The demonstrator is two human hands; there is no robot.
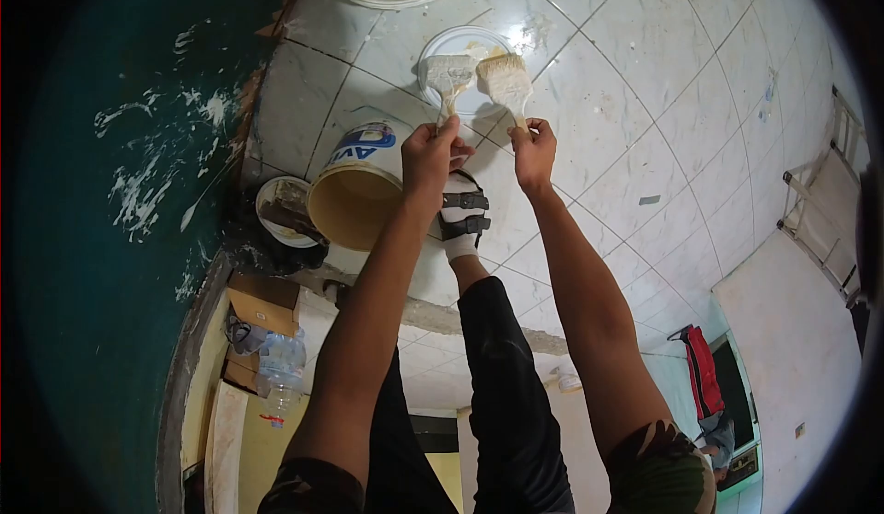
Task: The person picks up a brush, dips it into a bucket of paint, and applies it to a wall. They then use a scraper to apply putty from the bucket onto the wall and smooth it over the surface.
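Observation:
My left hand (429, 162) is closed around the handle of a wide paintbrush (449, 73), its bristles greyish-white with paint. In my right hand (534, 153) is a second paintbrush (507, 84), pinched by its handle, with pale, paint-caked bristles. The two brush heads point away from me, side by side over a round white lid (471, 35) on the tiled floor. Left of my left hand, a paint bucket (333, 183) with a blue-lettered label lies on its side, mouth facing me. My sandalled foot (463, 212) is planted just below my hands.
A large white tub (401, 0) stands beyond the lid. Beside the bucket sits a small container (287, 233) with a dark tool across it. White smears mark the green wall (120, 265) at left. A folding ladder (824, 215) leans at right; a bottle (281, 367) stands lower left.

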